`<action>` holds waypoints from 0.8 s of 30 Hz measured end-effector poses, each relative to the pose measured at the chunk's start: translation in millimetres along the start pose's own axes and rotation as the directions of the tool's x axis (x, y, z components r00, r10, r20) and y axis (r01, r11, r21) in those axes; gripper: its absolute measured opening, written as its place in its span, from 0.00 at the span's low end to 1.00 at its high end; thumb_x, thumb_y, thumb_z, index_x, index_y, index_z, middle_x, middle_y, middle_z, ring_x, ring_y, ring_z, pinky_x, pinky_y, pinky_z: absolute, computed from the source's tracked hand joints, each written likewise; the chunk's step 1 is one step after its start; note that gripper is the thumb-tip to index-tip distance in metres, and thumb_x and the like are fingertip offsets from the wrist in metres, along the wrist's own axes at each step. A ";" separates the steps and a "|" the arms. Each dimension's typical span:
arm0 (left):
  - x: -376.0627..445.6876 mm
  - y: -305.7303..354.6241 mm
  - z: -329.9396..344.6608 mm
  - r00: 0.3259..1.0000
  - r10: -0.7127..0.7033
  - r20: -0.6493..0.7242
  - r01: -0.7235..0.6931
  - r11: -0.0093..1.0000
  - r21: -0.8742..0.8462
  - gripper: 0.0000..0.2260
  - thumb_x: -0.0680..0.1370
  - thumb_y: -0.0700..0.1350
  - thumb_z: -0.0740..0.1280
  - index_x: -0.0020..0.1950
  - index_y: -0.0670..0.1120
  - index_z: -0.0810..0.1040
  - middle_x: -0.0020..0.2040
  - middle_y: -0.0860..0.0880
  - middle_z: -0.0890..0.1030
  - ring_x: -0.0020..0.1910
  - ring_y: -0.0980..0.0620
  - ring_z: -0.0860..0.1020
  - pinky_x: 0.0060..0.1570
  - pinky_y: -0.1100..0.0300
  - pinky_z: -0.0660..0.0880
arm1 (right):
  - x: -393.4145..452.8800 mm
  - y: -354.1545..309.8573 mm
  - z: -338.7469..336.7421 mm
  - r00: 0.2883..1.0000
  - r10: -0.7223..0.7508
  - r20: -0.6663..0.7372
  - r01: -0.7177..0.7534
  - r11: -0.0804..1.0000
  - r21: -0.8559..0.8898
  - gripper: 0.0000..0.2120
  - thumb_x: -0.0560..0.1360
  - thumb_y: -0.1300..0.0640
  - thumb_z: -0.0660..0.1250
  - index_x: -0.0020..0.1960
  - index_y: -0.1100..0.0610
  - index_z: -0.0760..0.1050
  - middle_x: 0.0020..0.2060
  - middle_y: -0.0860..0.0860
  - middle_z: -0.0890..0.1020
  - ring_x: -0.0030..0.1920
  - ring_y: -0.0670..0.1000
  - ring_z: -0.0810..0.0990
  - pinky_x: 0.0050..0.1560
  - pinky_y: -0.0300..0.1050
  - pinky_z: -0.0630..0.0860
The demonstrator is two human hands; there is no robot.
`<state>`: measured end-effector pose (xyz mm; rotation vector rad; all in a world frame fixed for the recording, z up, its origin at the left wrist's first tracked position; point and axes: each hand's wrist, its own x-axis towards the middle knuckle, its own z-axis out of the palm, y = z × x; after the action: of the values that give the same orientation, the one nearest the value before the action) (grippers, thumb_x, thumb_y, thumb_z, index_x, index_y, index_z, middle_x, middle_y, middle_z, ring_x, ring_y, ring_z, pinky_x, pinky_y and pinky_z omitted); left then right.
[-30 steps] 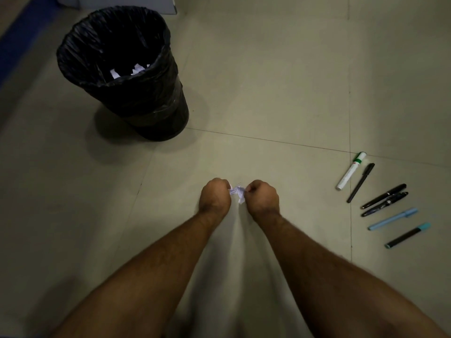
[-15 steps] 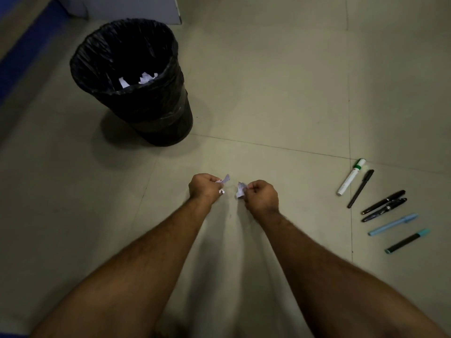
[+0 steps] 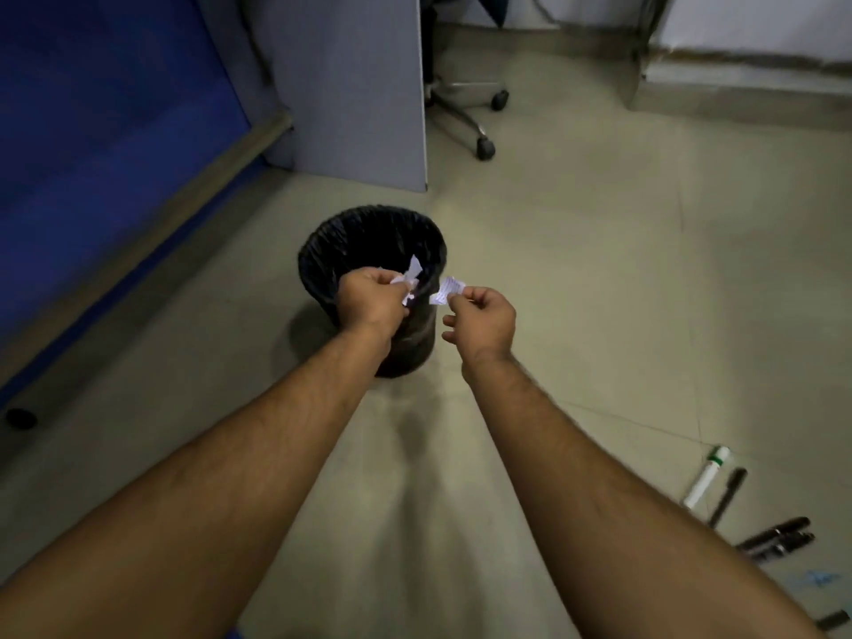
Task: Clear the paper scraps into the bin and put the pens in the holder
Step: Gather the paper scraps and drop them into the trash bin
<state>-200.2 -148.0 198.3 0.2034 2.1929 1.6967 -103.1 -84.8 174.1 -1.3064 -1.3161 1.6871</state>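
Observation:
A round bin [image 3: 359, 232] lined with a black bag stands on the floor ahead. My left hand [image 3: 369, 299] is over its near rim and pinches a white paper scrap [image 3: 411, 272]. My right hand [image 3: 484, 318] is just right of the bin and pinches a second paper scrap [image 3: 446, 290] at the rim's right edge. Several pens lie on the floor at the lower right: a white marker with a green band [image 3: 705, 477], a black pen [image 3: 728, 495], two dark pens [image 3: 779, 537]. No pen holder is in view.
A grey partition panel [image 3: 350, 85] stands behind the bin, with a blue wall [image 3: 92, 108] to the left. An office chair base with castors [image 3: 479, 122] sits at the back. A small dark round object [image 3: 19, 418] lies at the far left.
Both hands have lifted from the floor and moved forward to the bin, each with a torn scrap. The view has tilted up, so the pens now sit at the lower right.

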 end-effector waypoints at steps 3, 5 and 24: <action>35.9 15.4 -16.5 0.989 0.061 -0.132 -0.043 0.990 0.136 0.03 0.69 0.39 0.74 0.37 0.45 0.83 0.38 0.47 0.85 0.40 0.45 0.84 0.43 0.53 0.82 | 6.1 -20.3 44.9 0.995 -0.103 -0.005 0.101 0.984 -0.148 0.03 0.65 0.51 0.71 0.36 0.48 0.78 0.36 0.50 0.85 0.40 0.57 0.85 0.47 0.58 0.83; 55.5 11.5 -21.0 0.989 0.039 -0.142 -0.013 0.983 0.183 0.03 0.69 0.39 0.74 0.37 0.45 0.82 0.40 0.46 0.85 0.41 0.45 0.84 0.44 0.53 0.82 | 0.5 -36.7 67.4 0.989 -0.149 0.015 0.148 0.951 -0.272 0.09 0.70 0.50 0.73 0.35 0.51 0.77 0.38 0.50 0.85 0.43 0.55 0.84 0.49 0.50 0.81; 3.0 -25.4 20.4 0.905 0.263 0.335 -0.391 0.826 0.406 0.09 0.75 0.40 0.67 0.53 0.43 0.83 0.47 0.46 0.85 0.46 0.48 0.82 0.48 0.62 0.76 | 22.8 21.6 -5.4 0.982 -0.159 -0.105 0.121 0.945 -0.304 0.10 0.67 0.45 0.62 0.42 0.45 0.80 0.33 0.46 0.85 0.36 0.50 0.86 0.43 0.56 0.84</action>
<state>-192.9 -135.4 169.0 0.9332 2.4133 1.1584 -103.1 -69.4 146.2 -1.4249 -1.5891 1.3217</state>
